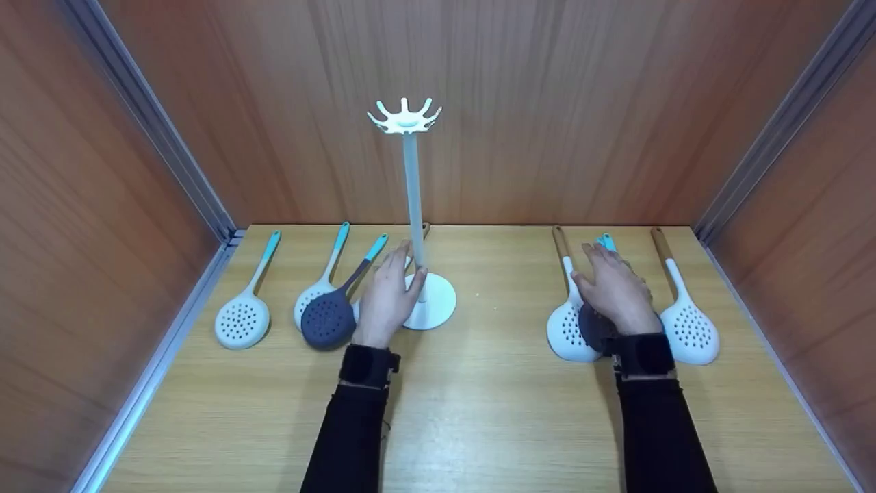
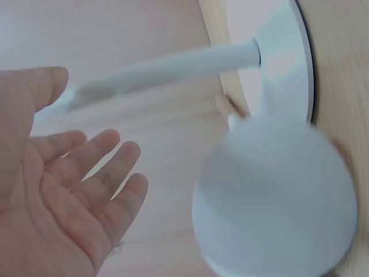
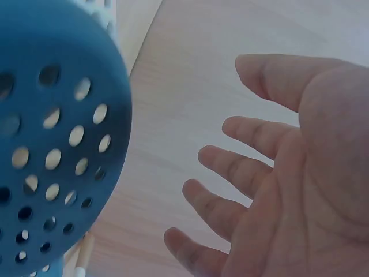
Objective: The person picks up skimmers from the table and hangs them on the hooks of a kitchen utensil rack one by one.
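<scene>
My left hand (image 1: 390,298) hovers beside the pole of a white utensil stand (image 1: 413,198), with its fingers spread and nothing held. Partly hidden under that hand lies a utensil with a smooth white rounded head (image 2: 277,196) and a brown handle end. On the right, my right hand (image 1: 616,287) is held over a dark blue skimmer (image 1: 594,329) with a turquoise handle. Its fingers are extended and apart from the skimmer in the right wrist view. White perforated turners (image 1: 567,334) with brown handles lie on both sides of that skimmer.
Left of the stand lie a dark skimmer (image 1: 327,320), a white skimmer (image 1: 309,296) partly under it, and another white skimmer (image 1: 242,320), all with turquoise handles. Curved hooks (image 1: 405,122) top the stand. Wood-look panels (image 1: 479,137) enclose the table (image 1: 493,411) at back and sides.
</scene>
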The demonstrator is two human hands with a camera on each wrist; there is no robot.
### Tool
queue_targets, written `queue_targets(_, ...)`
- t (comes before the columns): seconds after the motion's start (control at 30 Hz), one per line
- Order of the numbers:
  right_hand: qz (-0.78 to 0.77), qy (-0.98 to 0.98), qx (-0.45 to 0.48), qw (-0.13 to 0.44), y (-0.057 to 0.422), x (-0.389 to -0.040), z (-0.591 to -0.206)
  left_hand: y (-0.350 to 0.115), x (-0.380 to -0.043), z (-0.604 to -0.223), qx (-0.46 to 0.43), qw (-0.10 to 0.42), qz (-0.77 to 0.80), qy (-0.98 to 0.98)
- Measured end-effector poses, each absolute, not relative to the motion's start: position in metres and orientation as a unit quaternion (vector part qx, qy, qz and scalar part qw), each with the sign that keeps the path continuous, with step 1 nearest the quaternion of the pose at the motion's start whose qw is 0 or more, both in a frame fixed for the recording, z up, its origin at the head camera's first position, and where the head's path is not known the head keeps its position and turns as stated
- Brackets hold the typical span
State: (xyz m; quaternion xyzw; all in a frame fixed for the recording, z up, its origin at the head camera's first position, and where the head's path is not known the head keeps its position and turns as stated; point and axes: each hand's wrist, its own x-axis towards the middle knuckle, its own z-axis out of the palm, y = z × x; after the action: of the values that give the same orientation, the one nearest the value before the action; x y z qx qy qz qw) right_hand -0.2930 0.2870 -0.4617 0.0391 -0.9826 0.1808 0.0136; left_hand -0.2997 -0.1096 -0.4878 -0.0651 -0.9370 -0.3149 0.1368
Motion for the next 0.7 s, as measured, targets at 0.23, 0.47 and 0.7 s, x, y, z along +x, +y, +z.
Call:
queue_targets(0.23, 0.205, -0.978, 0.03, 0.006, 0.303, -0.294, -0.462, -0.096, -0.305, -0.49, -0.07, 0.149, -0.367, -0.916)
queue_targets(0.47, 0.221, -0.975, 0.02, 0.01, 0.313, -0.295, -0.463, -0.094, -0.312, -0.491, -0.073, 0.162, -0.407, -0.896)
queue_targets(0.7, 0.223, -0.975, 0.011, -0.008, 0.319, -0.301, -0.469, -0.092, -0.318, -0.497, -0.068, 0.125, -0.421, -0.896)
